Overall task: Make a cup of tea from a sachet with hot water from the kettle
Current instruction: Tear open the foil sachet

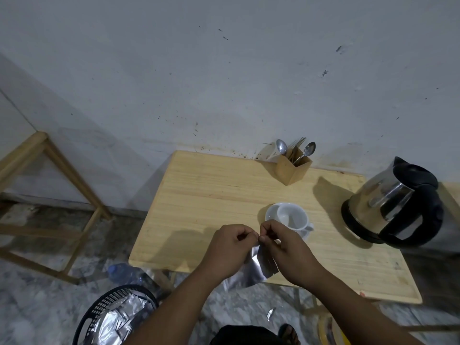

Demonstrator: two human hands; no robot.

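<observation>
A silver foil sachet (258,266) hangs below my two hands over the near side of the wooden table (211,192). My left hand (229,247) and my right hand (283,245) both pinch its top edge, fingertips almost touching. Just beyond my right hand a white cup (292,216) stands on a white saucer (270,211), and the cup looks empty. A steel kettle with a black handle and base (393,205) sits at the right side of the table, lid shut.
A wooden holder (292,169) with spoons and forks stands at the table's back edge by the wall. A black basket (112,317) of foil wrappers, a plastic bottle (124,272) and a foil scrap (270,313) lie on the floor. A wooden frame (49,195) stands left.
</observation>
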